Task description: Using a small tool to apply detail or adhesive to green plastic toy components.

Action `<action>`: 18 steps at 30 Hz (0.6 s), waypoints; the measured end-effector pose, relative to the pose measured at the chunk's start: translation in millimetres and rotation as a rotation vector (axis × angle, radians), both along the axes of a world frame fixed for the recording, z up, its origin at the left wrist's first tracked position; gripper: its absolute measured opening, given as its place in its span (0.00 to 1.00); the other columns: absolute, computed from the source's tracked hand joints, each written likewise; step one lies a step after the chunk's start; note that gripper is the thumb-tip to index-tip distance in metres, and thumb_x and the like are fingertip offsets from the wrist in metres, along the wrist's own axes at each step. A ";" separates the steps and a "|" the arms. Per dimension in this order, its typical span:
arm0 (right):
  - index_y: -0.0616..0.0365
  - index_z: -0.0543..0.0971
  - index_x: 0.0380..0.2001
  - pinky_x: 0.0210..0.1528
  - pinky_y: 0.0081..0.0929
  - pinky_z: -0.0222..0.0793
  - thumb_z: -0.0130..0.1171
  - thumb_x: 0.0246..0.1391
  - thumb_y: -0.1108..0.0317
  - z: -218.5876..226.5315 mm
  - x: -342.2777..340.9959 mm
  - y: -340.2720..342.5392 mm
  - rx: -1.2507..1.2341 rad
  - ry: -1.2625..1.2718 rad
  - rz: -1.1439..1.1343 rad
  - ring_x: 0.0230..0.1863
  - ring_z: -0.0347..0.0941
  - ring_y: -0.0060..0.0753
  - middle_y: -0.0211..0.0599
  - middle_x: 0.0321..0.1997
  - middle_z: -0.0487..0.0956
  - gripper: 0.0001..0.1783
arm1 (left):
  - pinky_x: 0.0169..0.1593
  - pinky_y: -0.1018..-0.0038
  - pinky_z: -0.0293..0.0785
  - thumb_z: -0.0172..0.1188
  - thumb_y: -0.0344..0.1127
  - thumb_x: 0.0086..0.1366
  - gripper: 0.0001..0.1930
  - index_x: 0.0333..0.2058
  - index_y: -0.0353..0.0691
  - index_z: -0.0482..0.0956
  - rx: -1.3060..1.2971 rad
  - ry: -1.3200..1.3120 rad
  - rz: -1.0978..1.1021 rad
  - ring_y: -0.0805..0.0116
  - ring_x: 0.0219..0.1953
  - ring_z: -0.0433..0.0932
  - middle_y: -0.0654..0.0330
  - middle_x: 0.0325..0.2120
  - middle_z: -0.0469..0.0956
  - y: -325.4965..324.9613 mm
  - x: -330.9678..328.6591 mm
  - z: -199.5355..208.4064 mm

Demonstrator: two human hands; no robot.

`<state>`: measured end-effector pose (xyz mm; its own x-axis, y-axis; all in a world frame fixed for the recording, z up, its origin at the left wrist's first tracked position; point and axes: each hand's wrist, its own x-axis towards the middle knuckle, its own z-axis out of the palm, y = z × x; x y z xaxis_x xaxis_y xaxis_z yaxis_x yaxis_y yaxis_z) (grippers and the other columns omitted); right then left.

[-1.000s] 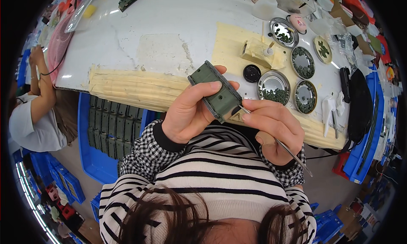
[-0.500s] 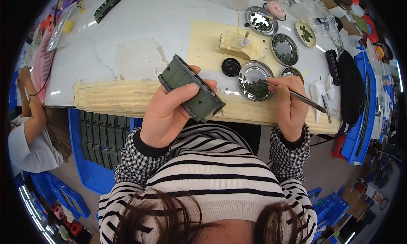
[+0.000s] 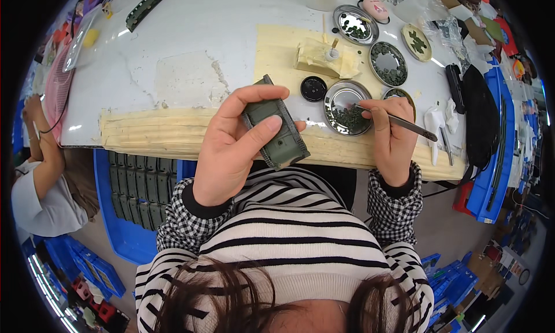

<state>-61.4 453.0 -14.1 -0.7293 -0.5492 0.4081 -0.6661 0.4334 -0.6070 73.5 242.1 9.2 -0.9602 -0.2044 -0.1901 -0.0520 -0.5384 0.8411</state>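
Note:
My left hand (image 3: 234, 145) grips a dark green model tank hull (image 3: 276, 130), held above the table's taped front edge. My right hand (image 3: 390, 133) pinches metal tweezers (image 3: 399, 121) whose tips reach into a round metal dish (image 3: 346, 107) holding small green parts. A black round lid (image 3: 314, 88) lies just behind the hull. My striped top and checked cuffs fill the lower middle of the view.
Several more round dishes of green parts (image 3: 388, 63) sit at the back right, beside a cream cloth with a small bottle (image 3: 324, 56). A black pouch (image 3: 478, 119) lies right. A blue crate of green hulls (image 3: 136, 185) stands under the table. Another person (image 3: 40, 177) sits left.
My right hand has swung away from the hull to the metal dish, tweezers dipping into the parts. My left hand keeps hold of the hull, now lower and nearer my chest.

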 end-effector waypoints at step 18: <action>0.59 0.82 0.35 0.37 0.30 0.71 0.66 0.37 0.58 57.1 23.8 -36.1 -0.019 0.284 0.531 0.37 0.73 0.38 0.33 0.30 0.77 0.21 | 0.35 0.84 0.65 0.45 0.43 0.73 0.15 0.34 0.37 0.72 -0.136 0.015 -0.286 0.83 0.30 0.66 0.69 0.27 0.71 4.6 -13.6 -6.0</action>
